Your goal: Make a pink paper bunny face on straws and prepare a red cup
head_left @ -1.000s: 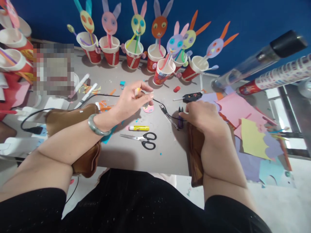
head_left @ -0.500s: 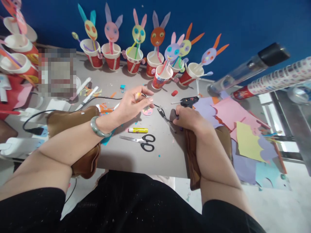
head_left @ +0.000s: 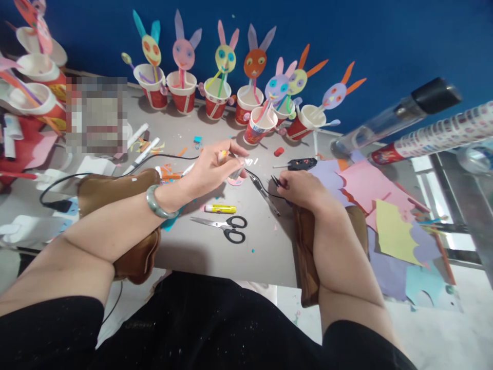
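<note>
My left hand has its thumb and fingers pinched on a small greyish, see-through piece; an orange-and-white thing shows in the palm. Partly hidden beneath it lies a pink paper disc. My right hand is closed on a small dark tool with two thin prongs, whose kind I cannot make out. A black glue gun rests just beyond that hand. Between my hands lies a slim pen-like tool. Nearer me are a yellow glue stick and black-handled scissors.
Several red paper cups with rabbit faces line the blue wall. Coloured paper sheets are heaped at right, beside a clear tube. Brown cushions lie under my forearms. A black cable crosses the table. White markers lie at left.
The view has shifted slightly, so the table's things sit a little lower and to the right. The dark prongs at my right hand now show apart. My left hand keeps its pinch.
</note>
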A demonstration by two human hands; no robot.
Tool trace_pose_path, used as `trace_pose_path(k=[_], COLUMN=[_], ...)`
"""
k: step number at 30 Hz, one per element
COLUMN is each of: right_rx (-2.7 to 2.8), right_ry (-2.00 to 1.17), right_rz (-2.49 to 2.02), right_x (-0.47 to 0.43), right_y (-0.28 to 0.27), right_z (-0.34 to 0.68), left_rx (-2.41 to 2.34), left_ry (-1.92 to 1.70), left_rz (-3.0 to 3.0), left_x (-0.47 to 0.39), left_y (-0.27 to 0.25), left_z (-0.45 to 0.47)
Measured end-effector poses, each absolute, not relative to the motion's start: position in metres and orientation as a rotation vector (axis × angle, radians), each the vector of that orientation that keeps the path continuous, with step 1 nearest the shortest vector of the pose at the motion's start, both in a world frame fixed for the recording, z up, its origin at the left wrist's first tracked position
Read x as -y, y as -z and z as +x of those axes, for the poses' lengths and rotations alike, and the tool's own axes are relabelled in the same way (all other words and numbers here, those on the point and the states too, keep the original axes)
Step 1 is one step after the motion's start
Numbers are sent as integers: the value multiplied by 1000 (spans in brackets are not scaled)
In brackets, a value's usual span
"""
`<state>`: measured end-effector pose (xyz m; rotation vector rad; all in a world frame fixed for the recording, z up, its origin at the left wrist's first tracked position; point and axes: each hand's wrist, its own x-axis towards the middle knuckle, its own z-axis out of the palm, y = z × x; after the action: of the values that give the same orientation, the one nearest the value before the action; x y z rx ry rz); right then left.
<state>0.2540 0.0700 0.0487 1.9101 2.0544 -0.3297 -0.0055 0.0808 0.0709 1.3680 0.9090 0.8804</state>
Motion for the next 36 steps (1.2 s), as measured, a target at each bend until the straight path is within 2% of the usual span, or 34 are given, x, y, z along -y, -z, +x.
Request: trace_pose_path(k=[8,11,13,17,19,36], right_rx=[-2430,-2535,-2572,-2612,-2649,-2859], right_ry=[728,838,798,452,382,468], right_rz=[2357,2384,2377,2358,2299,1976], right_x=[-69,-62,-55,-47,-46,-44], right_y=[-52,-57,-60,-59,-58,-61], right_z=[251,245,241,239,240,233], left_rx=[-831,-806,-809,-859,-879,-770], left_ry=[-857,-829,-810,-762,-747,-565], left_rz=[1302,1250,1228,1203,1197,1065], left_x=[-83,-85,-86,-84,-83,-85], left_y=[-63,-61,-62,-67,-69,-66], left_z=[-7,-6,-6,-4,-4,-7])
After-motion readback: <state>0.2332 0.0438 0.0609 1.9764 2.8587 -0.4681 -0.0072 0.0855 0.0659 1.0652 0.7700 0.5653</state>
